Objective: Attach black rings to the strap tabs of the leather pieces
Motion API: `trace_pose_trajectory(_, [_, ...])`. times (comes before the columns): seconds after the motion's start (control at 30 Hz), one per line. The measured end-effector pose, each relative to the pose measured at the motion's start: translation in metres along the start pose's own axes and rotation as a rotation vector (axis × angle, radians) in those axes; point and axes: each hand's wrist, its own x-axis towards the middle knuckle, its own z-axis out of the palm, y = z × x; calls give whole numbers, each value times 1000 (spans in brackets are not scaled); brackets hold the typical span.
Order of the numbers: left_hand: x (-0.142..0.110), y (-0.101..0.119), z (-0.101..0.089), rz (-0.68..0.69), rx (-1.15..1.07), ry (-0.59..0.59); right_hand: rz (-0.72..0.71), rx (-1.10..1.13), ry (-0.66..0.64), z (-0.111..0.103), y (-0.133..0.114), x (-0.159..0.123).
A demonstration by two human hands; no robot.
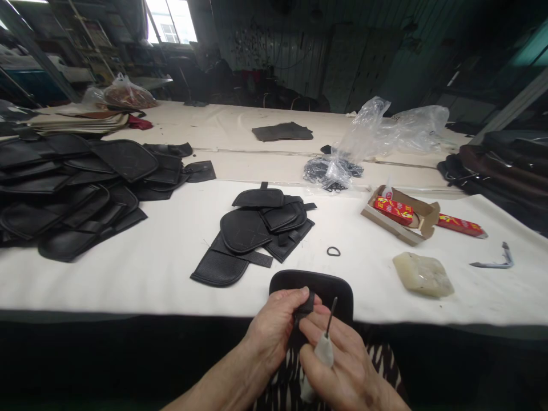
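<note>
At the table's front edge, my left hand pinches a short black strap on a rounded black leather piece. My right hand is closed around an awl with a whitish handle, its thin dark tip pointing up and away. Fingertips of that hand also touch the strap's lower part. Just beyond, a dark D-ring lies flat on the white cloth. A small group of stitched black leather pieces sits ahead and left of my hands. The strap's lower end is hidden behind my fingers.
A large heap of black leather pieces covers the left side. To the right are an open cardboard box with red packets, a yellowish block and a bent grey tool. Further back lies a plastic bag with dark rings.
</note>
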Motion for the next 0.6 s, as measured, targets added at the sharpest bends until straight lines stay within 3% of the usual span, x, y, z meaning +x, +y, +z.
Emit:
trace_pose_trajectory(0.13, [1,-9,0,132,-12,-35,384,253,112,4,0,-17])
trace_pose_trajectory(0.3, [2,-19,3,360,110,-77,888,340,297,5,-6,-12])
trace_pose_trajectory(0.43, [4,-25,2,405,146,-106,984,269,288,8,-5,-6])
trace_pose_trajectory(0.6, [3,-29,0,339,-66,-64,1068,314,232,16,-2,-14])
